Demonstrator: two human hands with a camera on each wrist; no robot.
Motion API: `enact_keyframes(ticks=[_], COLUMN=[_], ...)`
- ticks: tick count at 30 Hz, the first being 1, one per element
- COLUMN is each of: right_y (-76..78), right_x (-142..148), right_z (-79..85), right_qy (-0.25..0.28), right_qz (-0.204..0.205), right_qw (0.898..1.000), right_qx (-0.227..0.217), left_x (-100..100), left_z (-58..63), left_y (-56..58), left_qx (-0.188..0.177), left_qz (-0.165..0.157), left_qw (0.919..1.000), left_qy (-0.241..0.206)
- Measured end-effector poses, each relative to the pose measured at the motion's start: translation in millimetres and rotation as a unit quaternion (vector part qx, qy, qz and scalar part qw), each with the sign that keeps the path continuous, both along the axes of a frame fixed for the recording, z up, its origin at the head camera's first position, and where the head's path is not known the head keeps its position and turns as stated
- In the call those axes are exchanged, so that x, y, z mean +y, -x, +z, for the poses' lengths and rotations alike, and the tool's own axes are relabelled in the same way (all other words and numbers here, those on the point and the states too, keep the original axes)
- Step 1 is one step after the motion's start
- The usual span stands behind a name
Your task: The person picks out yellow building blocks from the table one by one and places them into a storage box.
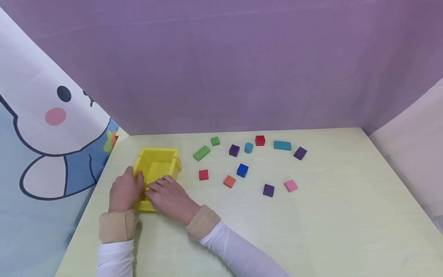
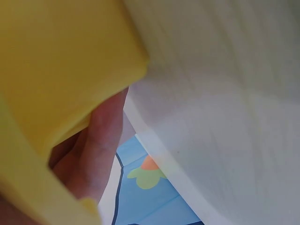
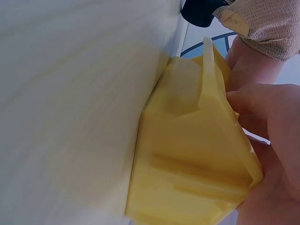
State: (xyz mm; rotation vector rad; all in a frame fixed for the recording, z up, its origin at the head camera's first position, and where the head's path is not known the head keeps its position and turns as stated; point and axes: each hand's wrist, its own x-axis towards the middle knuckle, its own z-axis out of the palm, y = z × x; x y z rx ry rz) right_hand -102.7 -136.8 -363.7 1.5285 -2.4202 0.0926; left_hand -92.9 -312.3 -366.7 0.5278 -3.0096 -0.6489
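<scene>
A yellow plastic bin (image 1: 157, 154) stands on the left part of the table, its floor bare where it shows. My left hand (image 1: 125, 190) grips its left wall, thumb over the rim; the left wrist view shows its fingers (image 2: 101, 136) against the outside of the bin. My right hand (image 1: 173, 200) lies over the right wall near the front corner. Its fingers bend over the rim into the bin, and in the right wrist view the thumb (image 3: 253, 98) touches the rim. The right fingertips are partly hidden.
Right of the bin lie several small blocks, among them a green bar (image 1: 202, 153), a red cube (image 1: 203, 175), an orange block (image 1: 229, 181), a blue cube (image 1: 242, 170), a blue cylinder (image 1: 248, 148) and a pink block (image 1: 291, 185). A purple curtain (image 1: 221, 77) hangs behind the table.
</scene>
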Motion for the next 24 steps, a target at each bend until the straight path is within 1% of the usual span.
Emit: enact_keyframes(ticks=[7, 13, 17, 24], right_y=[3.3, 7.5, 7.2, 6.2], right_x=[3, 6, 7, 12], right_z=[-1.5, -1.9, -0.9, 3.2], right_qy=[0.008, 0.033, 0.041, 0.053], right_qz=[0.003, 0.018, 0.033, 0.044], right_qw=[1.000, 0.999, 0.998, 0.995], right_qx=[-0.002, -0.031, -0.043, -0.069], left_x=[1, 0, -3, -9], left_z=[-0.9, -1.7, -3.7, -5.6], left_y=[4.1, 6.7, 5.1, 2.2], left_qx=[-0.009, -0.013, -0.019, -0.005], left_qz=[-0.006, -0.008, -0.004, -0.001], left_qw=[0.9999, 0.9999, 0.9998, 0.9999], left_qy=[-0.007, -0.005, -0.002, 0.011])
